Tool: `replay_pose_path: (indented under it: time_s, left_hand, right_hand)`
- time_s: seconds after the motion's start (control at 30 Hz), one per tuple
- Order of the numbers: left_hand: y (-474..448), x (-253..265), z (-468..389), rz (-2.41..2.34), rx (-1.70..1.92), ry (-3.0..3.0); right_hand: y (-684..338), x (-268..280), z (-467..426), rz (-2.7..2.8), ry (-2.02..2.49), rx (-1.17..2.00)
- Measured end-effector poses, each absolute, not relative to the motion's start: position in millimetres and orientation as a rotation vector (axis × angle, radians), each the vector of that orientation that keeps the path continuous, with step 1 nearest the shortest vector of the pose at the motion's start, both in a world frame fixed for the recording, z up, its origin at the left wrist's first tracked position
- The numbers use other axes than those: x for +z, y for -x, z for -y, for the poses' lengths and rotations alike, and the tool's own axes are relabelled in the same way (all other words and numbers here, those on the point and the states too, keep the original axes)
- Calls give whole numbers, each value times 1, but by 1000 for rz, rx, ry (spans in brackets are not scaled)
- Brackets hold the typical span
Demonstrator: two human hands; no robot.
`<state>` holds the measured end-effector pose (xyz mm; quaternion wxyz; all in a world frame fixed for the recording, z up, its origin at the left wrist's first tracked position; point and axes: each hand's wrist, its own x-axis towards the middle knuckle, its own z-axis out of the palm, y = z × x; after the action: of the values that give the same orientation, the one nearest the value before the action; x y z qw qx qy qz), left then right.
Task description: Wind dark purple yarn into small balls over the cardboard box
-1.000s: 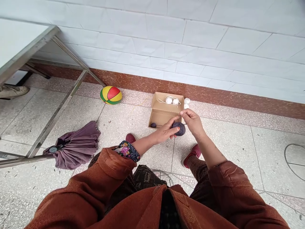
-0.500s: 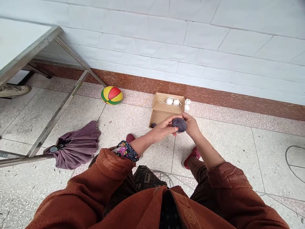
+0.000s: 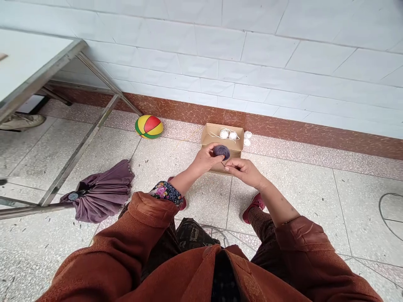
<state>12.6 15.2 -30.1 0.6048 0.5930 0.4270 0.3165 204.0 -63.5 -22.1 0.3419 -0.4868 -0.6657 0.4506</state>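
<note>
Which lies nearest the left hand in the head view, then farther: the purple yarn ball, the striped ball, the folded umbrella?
1. Purple yarn ball, held in the left hand.
2. Striped ball, left, by the wall.
3. Folded umbrella, far left on the floor.

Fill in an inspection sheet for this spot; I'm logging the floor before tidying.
Surface: speckled tile floor, bits of debris.
Job's things: purple yarn ball over a cardboard box holding white yarn balls; two more white balls lie beside the box.
Clutter: folded purple umbrella, striped ball.
Grips: left hand holds the yarn ball; right hand pinches its strand.
Cables: thin wire loop on floor, right.
Surroundings: white tiled wall, metal-framed table, someone's shoe.
</note>
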Motion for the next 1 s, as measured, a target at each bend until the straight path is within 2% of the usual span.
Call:
replay_pose_path:
  time_s: [0.2, 0.4, 0.53, 0.67, 0.83, 1.0]
  left_hand:
    - [-15, -29, -7, -828, 564, -1483]
    - [-16, -16, 7, -531, 434, -1368]
    - [-17, -15, 6, -509, 571, -1256]
    - [-18, -24, -8, -704, 773, -1197]
    - [-17, -41, -26, -901, 847, -1244]
    - [-18, -47, -25, -847, 737, -1418]
  right_hand:
    - [-219, -4, 60, 1343, 1335, 1097]
    - [-223, -21, 53, 1288, 1537, 913]
    - [-215, -41, 53, 1346, 1607, 908]
    - [-201, -49, 58, 1500, 1597, 901]
    - [-191, -25, 68, 1702, 1344, 1048]
    - [-207, -2, 70, 1415, 1235, 1253]
